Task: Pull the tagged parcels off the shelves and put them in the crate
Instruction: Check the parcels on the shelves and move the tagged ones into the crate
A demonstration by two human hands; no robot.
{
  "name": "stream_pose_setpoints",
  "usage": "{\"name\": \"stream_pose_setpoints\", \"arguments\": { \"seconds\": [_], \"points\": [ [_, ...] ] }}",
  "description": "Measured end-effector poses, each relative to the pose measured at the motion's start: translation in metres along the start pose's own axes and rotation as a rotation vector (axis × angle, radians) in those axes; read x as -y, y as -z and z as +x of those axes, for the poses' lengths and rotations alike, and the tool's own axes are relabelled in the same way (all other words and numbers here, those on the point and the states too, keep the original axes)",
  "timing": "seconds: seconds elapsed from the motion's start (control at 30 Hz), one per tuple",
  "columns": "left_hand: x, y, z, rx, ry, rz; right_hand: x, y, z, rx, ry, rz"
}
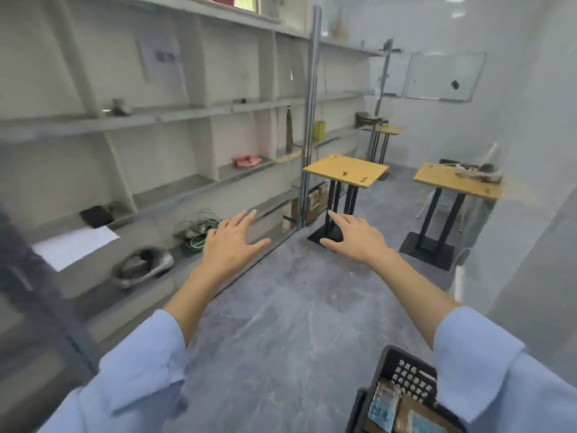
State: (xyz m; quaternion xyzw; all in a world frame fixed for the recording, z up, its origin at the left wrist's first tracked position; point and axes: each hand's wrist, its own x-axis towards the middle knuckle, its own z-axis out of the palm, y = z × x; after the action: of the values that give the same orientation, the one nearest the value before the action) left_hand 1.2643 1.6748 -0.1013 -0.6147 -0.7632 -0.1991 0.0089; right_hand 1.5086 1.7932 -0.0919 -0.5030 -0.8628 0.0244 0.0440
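Both my hands are stretched out in front of me, empty, fingers spread. My left hand (232, 242) hovers at the front edge of the grey shelves (175, 117), just right of a bundle of green and white wires (196, 232). My right hand (354, 237) is over the floor, apart from the shelves. A black slotted crate (396, 364) sits on the floor at the bottom right, partly under my right sleeve, with brown parcels bearing blue tags (385, 404) inside. A silver-wrapped package (142, 267) lies on the low shelf. Brown boxes (315, 201) stand on the bottom shelf farther along.
A pink item (248, 160), a yellow container (319, 129), a black flat item (95, 216) and a white sheet (73, 245) lie on the shelves. Small wooden tables (345, 171) (459, 182) on black legs stand ahead on the grey floor. A whiteboard (443, 76) hangs on the far wall.
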Motion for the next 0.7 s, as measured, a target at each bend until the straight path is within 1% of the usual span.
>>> {"name": "stream_pose_setpoints", "arguments": {
  "seconds": [0.17, 0.37, 0.57, 0.7],
  "points": [
    [0.091, 0.095, -0.065, -0.125, 0.210, 0.062, 0.130, 0.034, 0.013, -0.045, 0.233, 0.011],
    [0.191, 0.193, -0.175, -0.242, 0.473, 0.180, 0.294, 0.046, 0.007, -0.043, 0.471, 0.096],
    [0.289, 0.273, -0.308, -0.310, 0.702, 0.276, 0.473, 0.043, -0.035, -0.002, 0.722, 0.143],
    [0.345, 0.324, -0.391, -0.350, 0.814, 0.319, 0.595, 0.041, -0.076, 0.011, 0.867, 0.172]
  ]
}}
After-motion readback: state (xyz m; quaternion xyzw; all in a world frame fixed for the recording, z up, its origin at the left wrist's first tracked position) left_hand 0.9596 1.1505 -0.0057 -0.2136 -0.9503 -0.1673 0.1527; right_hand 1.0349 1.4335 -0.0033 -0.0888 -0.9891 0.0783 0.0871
